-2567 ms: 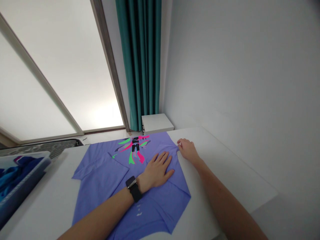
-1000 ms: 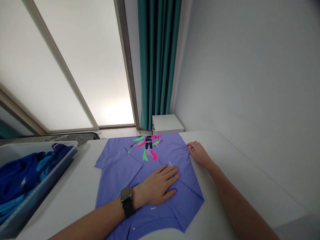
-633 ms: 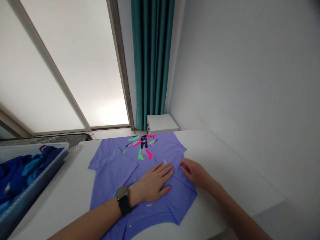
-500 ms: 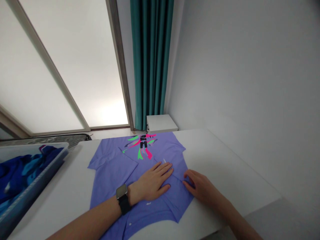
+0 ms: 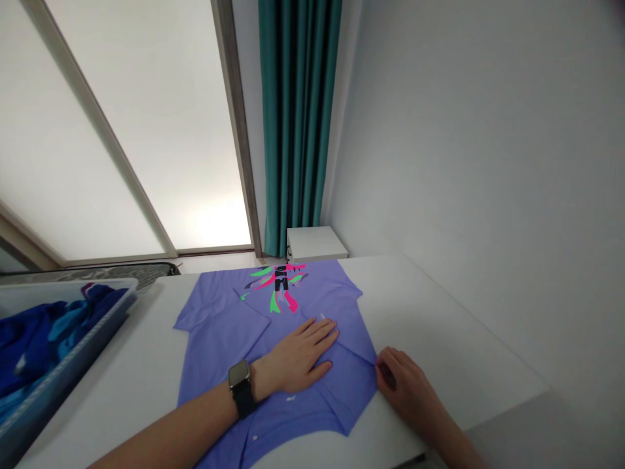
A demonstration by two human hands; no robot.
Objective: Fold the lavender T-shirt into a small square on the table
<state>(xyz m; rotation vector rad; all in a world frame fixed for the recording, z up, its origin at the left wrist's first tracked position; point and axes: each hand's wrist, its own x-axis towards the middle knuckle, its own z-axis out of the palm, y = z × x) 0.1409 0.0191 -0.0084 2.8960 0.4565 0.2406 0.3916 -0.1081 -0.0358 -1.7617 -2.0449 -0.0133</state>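
Note:
A purple T-shirt (image 5: 219, 352) with a bright pink, green and black print lies spread on the white table, its sides partly folded inward. My left hand (image 5: 305, 355), with a black watch (image 5: 240, 385) on its wrist, rests flat on the middle of the shirt, fingers stretched out. At the shirt's right edge, my right hand (image 5: 400, 378) pinches the pointed corner of the folded sleeve between thumb and fingers. Part of the shirt is hidden under my left hand and forearm.
On the left stands a plastic bin (image 5: 97, 345) holding blue clothes (image 5: 39, 332). The white table (image 5: 454, 339) meets a grey wall on the right. Beyond its far edge are a small white cabinet (image 5: 317, 243) and a green curtain (image 5: 297, 130).
My right hand has left the upper right edge of the shirt, come down along its side, and closed on the sleeve corner. My left hand slid slightly toward me and stays flat.

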